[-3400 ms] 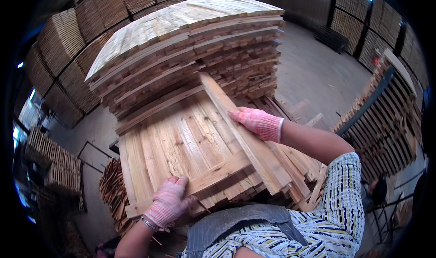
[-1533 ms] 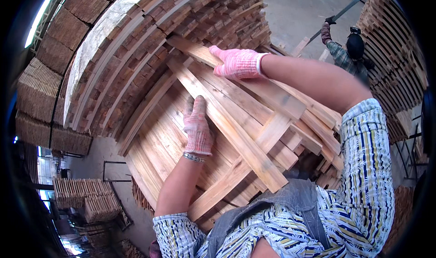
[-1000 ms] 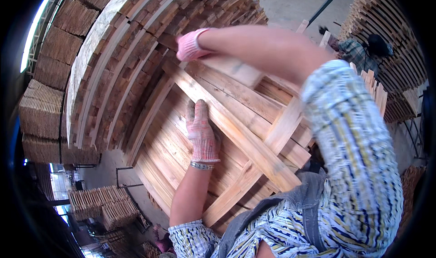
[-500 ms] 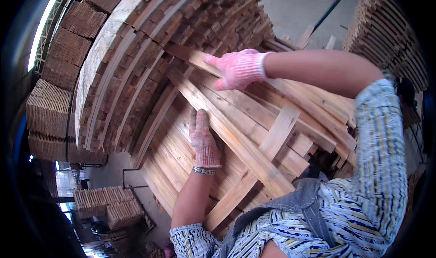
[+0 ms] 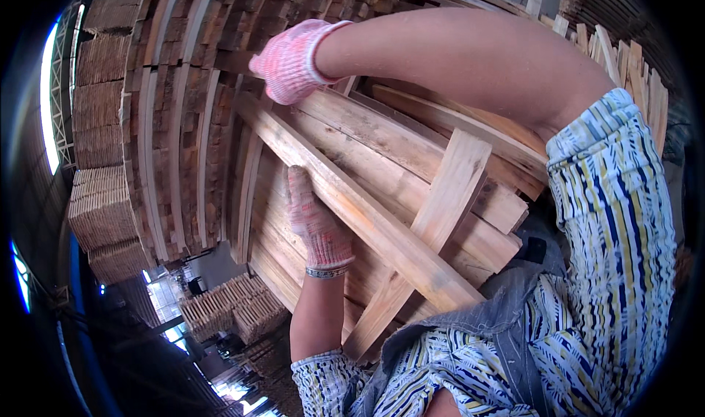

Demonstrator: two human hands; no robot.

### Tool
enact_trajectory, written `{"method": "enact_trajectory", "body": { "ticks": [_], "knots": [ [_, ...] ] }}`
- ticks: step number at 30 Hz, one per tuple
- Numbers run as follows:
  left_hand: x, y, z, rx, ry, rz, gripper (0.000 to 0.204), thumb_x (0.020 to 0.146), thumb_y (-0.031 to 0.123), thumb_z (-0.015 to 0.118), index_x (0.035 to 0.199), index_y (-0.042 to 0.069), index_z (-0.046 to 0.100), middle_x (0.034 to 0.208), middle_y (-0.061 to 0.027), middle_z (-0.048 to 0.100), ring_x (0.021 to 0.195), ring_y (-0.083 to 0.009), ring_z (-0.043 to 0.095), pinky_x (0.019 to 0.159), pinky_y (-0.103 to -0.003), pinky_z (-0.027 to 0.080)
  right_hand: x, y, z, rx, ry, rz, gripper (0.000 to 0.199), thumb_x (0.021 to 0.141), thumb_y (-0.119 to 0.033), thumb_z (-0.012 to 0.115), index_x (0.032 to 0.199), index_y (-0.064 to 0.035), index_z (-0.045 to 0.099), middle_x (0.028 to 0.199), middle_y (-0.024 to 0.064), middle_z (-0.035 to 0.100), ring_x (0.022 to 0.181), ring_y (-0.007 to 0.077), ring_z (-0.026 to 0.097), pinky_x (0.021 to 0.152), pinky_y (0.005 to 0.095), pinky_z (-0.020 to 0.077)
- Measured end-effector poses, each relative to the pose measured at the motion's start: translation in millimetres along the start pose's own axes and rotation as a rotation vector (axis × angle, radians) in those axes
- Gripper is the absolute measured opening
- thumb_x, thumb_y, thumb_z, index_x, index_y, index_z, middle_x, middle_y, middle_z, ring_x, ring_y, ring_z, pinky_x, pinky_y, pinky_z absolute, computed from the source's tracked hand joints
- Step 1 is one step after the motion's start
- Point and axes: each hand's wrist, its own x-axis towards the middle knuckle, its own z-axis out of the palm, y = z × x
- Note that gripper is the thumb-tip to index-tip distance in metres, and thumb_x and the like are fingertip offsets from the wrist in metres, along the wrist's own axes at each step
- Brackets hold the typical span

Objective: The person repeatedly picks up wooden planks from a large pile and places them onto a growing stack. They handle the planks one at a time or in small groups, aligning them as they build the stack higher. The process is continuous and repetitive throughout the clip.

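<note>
My right hand [image 5: 294,61], in a pink knitted glove, is closed around the near end of a dark brown wooden strip [image 5: 233,63]. The strip's far end meets the stacked wood; part of it is hidden by my hand. Below, a long pale wooden board [image 5: 360,204] slants from the stack toward my apron, lying across a crosspiece [image 5: 452,189]. My left hand [image 5: 319,230], in a dirtier knitted glove, rests beside that board's left edge. Its visible fingers are stretched out, with the fingertips close to the edge; the thumb is hidden.
A tall stack of wood strips [image 5: 165,123] with pale spacers rises at the far left. Beneath the crosspiece lies a layer of pale boards [image 5: 367,134]. More bundled wood [image 5: 103,138] stands farther left, with another pile [image 5: 235,307] at lower left. Loose strips [image 5: 635,79] stand at right.
My right hand has moved left and farther away, up to the stack, with the brown strip. My left hand stays by the long board. The view has shifted and turned.
</note>
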Motion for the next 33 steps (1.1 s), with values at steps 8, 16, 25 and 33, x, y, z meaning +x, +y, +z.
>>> {"method": "enact_trajectory", "body": {
  "ticks": [8, 16, 25, 33],
  "knots": [
    [-7, 4, 11, 0.048, 0.047, 0.012, 0.042, 0.098, 0.047, 0.058, 0.114, 0.009, 0.064, 0.094, -0.0052, 0.069, 0.081, -0.0177, 0.066, 0.073, -0.032, 0.056, 30, -3, 4, 0.201, 0.087, -0.013, 0.035, 0.080, -0.017, 0.064, 0.112, -0.0083, 0.074, 0.113, 0.0102, 0.073, 0.101, 0.0324, 0.070, 0.080, 0.0492, 0.0570],
    [-1, 1, 2, 0.012, 0.036, 0.022, 0.040, 0.097, 0.044, 0.060, 0.111, 0.007, 0.065, 0.093, -0.0062, 0.069, 0.080, -0.0207, 0.068, 0.072, -0.035, 0.059, 28, -4, -3, 0.267, 0.054, -0.024, 0.031, 0.077, -0.012, 0.061, 0.104, -0.0044, 0.075, 0.101, 0.0139, 0.074, 0.093, 0.0297, 0.072, 0.077, 0.0459, 0.0569],
    [16, 2, -7, -0.022, -0.004, 0.038, 0.043, 0.097, 0.026, 0.061, 0.134, 0.006, 0.054, 0.117, -0.0095, 0.064, 0.100, -0.0218, 0.064, 0.088, -0.036, 0.054, 57, 2, 3, 0.446, 0.195, 0.096, 0.037, 0.075, -0.026, 0.066, 0.104, -0.0055, 0.074, 0.100, 0.0136, 0.074, 0.096, 0.0296, 0.071, 0.083, 0.0453, 0.0565],
    [6, 8, 7, -0.100, -0.145, 0.071, 0.038, 0.097, 0.018, 0.057, 0.132, 0.004, 0.051, 0.111, -0.0126, 0.065, 0.094, -0.0266, 0.066, 0.082, -0.039, 0.057, 36, -4, -2, 0.323, 0.061, 0.073, 0.048, 0.087, -0.036, 0.058, 0.124, -0.0081, 0.066, 0.129, 0.0150, 0.064, 0.120, 0.0331, 0.061, 0.098, 0.0461, 0.0507]
  ]
}}
